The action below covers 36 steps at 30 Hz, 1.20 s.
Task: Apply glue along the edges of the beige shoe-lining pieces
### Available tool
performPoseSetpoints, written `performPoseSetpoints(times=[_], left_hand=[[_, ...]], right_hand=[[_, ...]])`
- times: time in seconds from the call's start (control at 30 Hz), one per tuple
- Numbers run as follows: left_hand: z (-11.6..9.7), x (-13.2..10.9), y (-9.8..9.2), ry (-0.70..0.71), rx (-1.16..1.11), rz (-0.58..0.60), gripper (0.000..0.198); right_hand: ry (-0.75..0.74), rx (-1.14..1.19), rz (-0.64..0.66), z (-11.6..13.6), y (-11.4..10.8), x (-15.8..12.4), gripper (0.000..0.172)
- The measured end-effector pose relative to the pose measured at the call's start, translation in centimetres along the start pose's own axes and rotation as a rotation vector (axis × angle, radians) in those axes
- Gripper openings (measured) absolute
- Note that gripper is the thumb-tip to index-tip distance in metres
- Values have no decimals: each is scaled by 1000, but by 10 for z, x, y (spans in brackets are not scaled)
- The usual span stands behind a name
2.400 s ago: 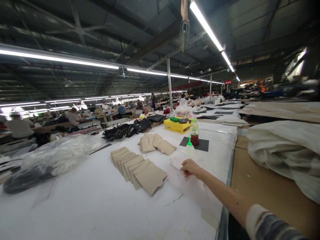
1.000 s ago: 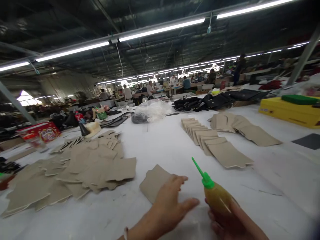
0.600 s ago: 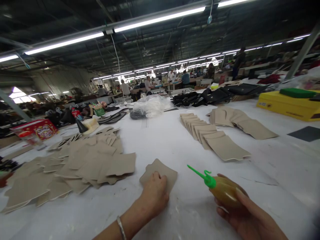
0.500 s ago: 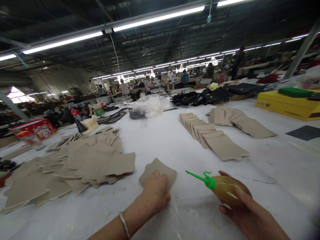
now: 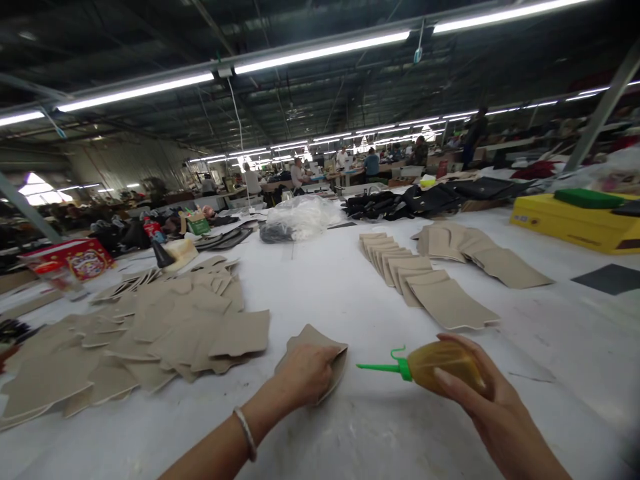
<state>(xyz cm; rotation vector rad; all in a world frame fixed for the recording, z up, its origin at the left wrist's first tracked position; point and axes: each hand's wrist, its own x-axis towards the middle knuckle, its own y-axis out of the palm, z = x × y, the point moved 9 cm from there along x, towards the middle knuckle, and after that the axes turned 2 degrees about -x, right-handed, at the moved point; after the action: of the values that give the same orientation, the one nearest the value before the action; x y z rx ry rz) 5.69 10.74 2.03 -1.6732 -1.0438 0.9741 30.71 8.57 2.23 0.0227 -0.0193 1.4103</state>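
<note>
Between my fingers, my left hand (image 5: 309, 373) pinches the edge of a beige cut piece (image 5: 306, 337) on the white table, and its right side is lifted and bent up. A squeeze bottle (image 5: 445, 368) of amber liquid, with a green nozzle, lies in the grip of my right hand (image 5: 483, 387). The nozzle tip points left toward the piece, a short gap away from it. A large loose heap of beige pieces (image 5: 185, 327) lies to the left of my left hand. Beyond the bottle, more beige pieces (image 5: 453, 300) are fanned out in an overlapping row.
A second fan of beige pieces (image 5: 513, 265) lies farther right, near a yellow box (image 5: 575, 223) and a dark flat sheet (image 5: 607, 279). Clear plastic wrap (image 5: 305, 217) and black pieces (image 5: 425, 199) sit at the back. A red package (image 5: 87, 259) stands at left.
My left hand has raised and bent the right edge of the piece. The bottle has moved slightly left, its nozzle now more level and closer to the piece.
</note>
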Motion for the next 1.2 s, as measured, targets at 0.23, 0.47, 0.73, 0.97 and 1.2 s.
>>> performPoseSetpoints(times=[0.23,0.47,0.73,0.97,1.2], left_hand=[[2,3,3,2,-74,2,55],[2,7,2,31,-115,9,55],[5,7,3,30,-190,8,55],[2,5,-2,38,-182,20,50],[2,5,1,24,-164,22,46]], right_hand=[[-341,-340,96,15,29,8,57],[-619,-570,181,32,59,0,48],[-732,-668,234,38,74,-6,40],[-693,-689,175,39,70,-8,38],[-681,-670,161,35,65,-8,37]])
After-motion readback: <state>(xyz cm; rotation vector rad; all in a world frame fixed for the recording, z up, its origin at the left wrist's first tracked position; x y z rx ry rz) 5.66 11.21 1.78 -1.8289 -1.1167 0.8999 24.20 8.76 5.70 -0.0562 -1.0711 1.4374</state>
